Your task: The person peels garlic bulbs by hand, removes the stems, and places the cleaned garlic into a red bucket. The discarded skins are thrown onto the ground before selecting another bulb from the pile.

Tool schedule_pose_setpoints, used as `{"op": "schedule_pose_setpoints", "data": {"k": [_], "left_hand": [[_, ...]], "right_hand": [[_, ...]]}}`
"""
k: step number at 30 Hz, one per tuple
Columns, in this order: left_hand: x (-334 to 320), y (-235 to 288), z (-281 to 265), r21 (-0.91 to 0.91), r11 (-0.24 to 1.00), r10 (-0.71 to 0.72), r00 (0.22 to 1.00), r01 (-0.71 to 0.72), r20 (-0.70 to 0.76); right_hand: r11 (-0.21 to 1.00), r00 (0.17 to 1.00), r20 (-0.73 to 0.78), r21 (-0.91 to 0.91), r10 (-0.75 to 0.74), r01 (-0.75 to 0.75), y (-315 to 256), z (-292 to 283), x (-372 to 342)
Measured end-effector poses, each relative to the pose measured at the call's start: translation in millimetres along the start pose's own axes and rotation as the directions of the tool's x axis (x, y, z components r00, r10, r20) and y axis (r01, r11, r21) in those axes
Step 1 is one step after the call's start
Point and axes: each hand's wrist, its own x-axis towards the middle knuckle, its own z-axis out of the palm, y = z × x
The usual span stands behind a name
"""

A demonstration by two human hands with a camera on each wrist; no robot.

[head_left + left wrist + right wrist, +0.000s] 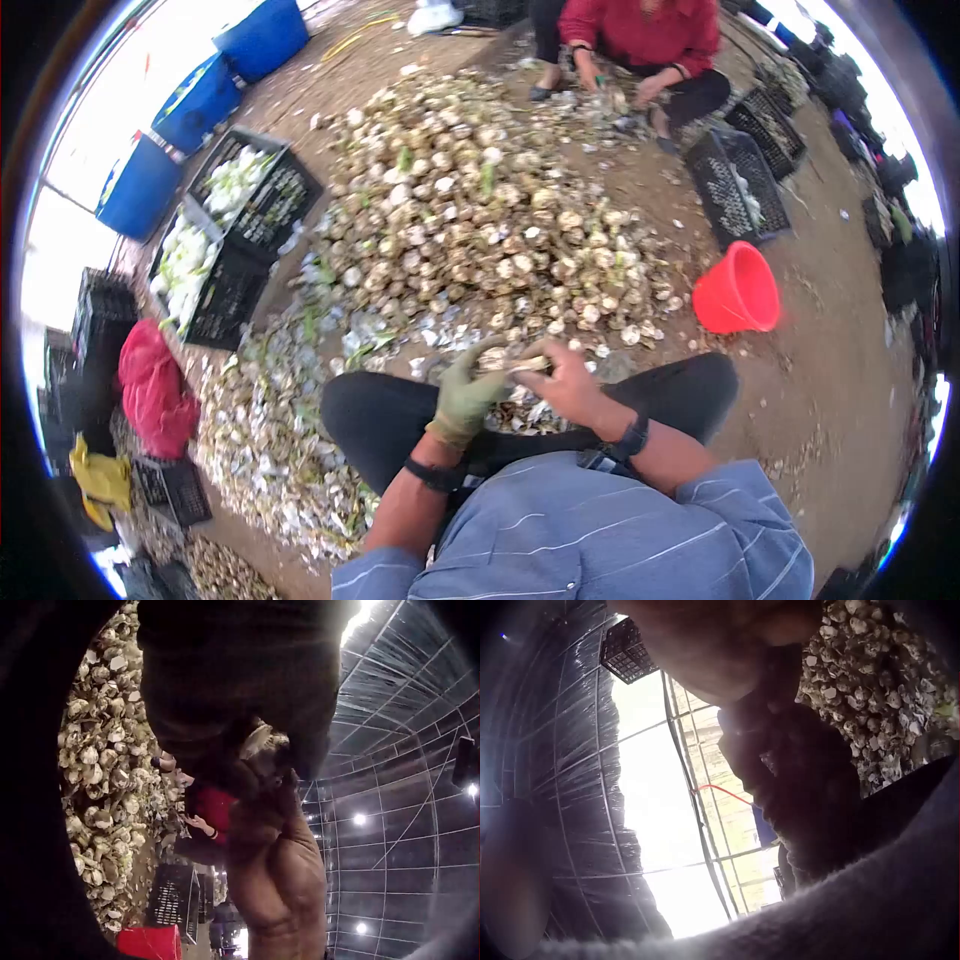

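Just above the lap, my left hand [468,392] in a pale green glove holds a brownish-white vegetable bulb [492,357]. My bare right hand [572,388] meets it from the other side, thumb and fingers pinching its pale end [532,363]. In the left wrist view the bulb [264,750] appears pale and ragged between the dark glove and the bare right hand [274,862]. The right wrist view has the bare hand [712,652] at the top and the darkened glove [795,750] below it; the bulb is hidden there.
A large heap of bulbs [450,220] lies ahead, with peelings [280,440] at left. Black crates [275,205] of white bulbs and blue tubs [140,190] stand left. At right are a red bucket [735,290] and black crates [735,185]. A person [645,40] in red crouches opposite.
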Motion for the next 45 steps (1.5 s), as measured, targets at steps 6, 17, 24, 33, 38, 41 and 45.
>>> {"op": "schedule_pose_setpoints", "data": {"k": [6,17,24,33,38,41,45], "left_hand": [[0,-20,-15,-0.145,0.989,-0.008,0.988,0.031,0.155],[3,1,-4,0.261,0.965,-0.060,0.951,-0.022,0.303],[4,-4,-1,0.219,0.975,-0.071,0.912,-0.020,0.403],[32,62,56,0.404,0.912,-0.176,0.831,-0.063,0.528],[40,59,81,0.288,0.943,0.014,0.882,-0.169,0.471],[52,39,75,-0.025,0.982,-0.156,0.883,0.186,0.442],[51,58,96,0.049,0.990,-0.138,0.895,0.130,0.425]], "right_hand": [[0.929,0.872,0.371,-0.060,-0.320,0.366,-14,-16,4],[0.964,0.900,0.360,-0.007,-0.246,0.266,22,-33,-6],[0.916,0.843,0.367,0.075,-0.393,0.394,-2,-60,-13],[0.858,0.734,0.468,0.117,-0.492,0.500,-25,-134,-4],[0.784,0.715,0.326,0.324,-0.619,0.530,-22,-182,6],[0.755,0.761,0.153,0.348,-0.630,0.555,-17,-213,7],[0.827,0.951,-0.098,0.472,-0.294,0.305,14,-272,11]]}}
